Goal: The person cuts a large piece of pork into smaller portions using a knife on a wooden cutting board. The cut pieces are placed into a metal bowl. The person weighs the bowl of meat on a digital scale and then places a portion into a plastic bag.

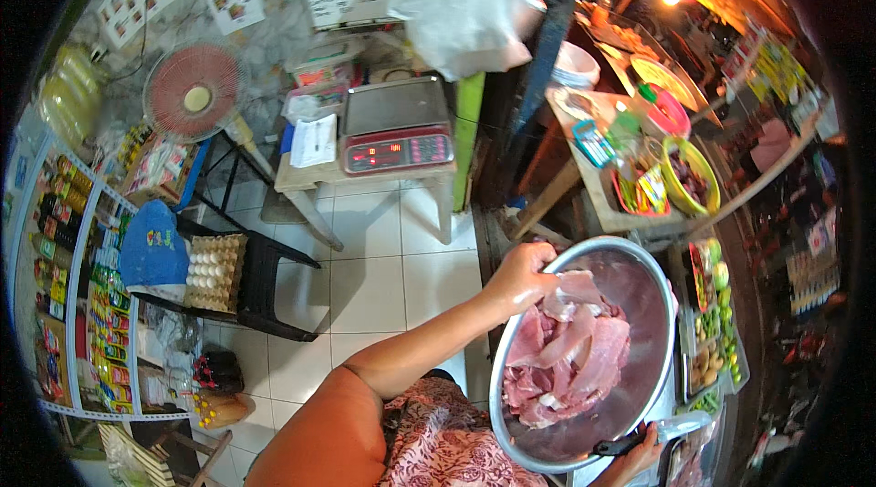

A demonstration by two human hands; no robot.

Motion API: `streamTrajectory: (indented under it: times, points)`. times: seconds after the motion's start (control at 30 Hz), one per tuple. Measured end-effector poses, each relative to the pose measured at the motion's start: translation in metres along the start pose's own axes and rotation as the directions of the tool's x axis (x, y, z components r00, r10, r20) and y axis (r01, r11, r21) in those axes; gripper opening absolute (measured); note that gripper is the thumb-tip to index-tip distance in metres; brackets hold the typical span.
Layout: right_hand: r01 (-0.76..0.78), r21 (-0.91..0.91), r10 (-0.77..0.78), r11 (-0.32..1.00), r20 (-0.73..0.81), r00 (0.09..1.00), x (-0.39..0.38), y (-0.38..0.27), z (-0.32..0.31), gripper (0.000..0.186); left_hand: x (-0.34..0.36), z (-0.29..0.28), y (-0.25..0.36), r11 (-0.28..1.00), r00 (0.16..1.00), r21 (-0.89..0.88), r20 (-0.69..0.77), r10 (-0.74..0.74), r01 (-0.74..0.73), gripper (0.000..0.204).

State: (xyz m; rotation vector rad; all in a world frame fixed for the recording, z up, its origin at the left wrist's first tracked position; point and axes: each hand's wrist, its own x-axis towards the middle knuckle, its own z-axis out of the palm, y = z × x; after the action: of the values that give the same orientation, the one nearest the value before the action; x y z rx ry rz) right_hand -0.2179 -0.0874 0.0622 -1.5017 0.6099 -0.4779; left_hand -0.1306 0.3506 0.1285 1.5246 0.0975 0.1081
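A large metal bowl (650, 341) is tilted in front of me, with slices of raw meat (570, 350) piled inside. My left hand (525, 279) is closed on the bowl's far left rim. At the near right rim, my right hand (636, 458) is closed around a knife with a black handle (619, 445). The knife's pale blade (680, 426) points right, away from the bowl. My right hand lies against or just below the rim; whether it also bears the bowl's weight, I cannot tell.
A digital scale (397, 136) stands on a small table ahead. Left are a fan (194, 92), a dark chair with an egg tray (214, 273) and stocked shelves (87, 286). A wooden table (584, 181) holds bowls at right. Vegetable trays (716, 332) lie beyond the bowl.
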Motion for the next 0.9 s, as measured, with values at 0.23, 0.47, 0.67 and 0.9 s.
streamTrajectory:
  times: [0.23, 0.47, 0.67, 0.9]
  points:
    - [-0.166, 0.062, 0.147, 0.984, 0.245, 0.958, -0.052, 0.032, 0.166, 0.025, -0.04, -0.175, -0.022, 1.0, 0.939, 0.02, -0.342, 0.025, -0.02, 0.009]
    - [-0.259, -0.018, 0.244, 0.966, 0.402, 0.883, -0.093, 0.049, 0.324, 0.022, -0.069, -0.29, -0.027, 0.987, 0.835, -0.112, -0.528, -0.155, 0.112, 0.016]
    - [-0.381, 0.073, 0.259, 0.922, 0.613, 0.746, -0.093, 0.07, 0.43, 0.019, -0.049, -0.354, -0.014, 0.991, 0.72, -0.108, -0.682, -0.129, 0.075, 0.015]
    - [-0.39, 0.113, 0.231, 0.914, 0.647, 0.727, -0.098, 0.056, 0.549, 0.02, 0.0, -0.434, -0.013, 0.987, 0.719, -0.077, -0.678, -0.153, 0.138, 0.021]
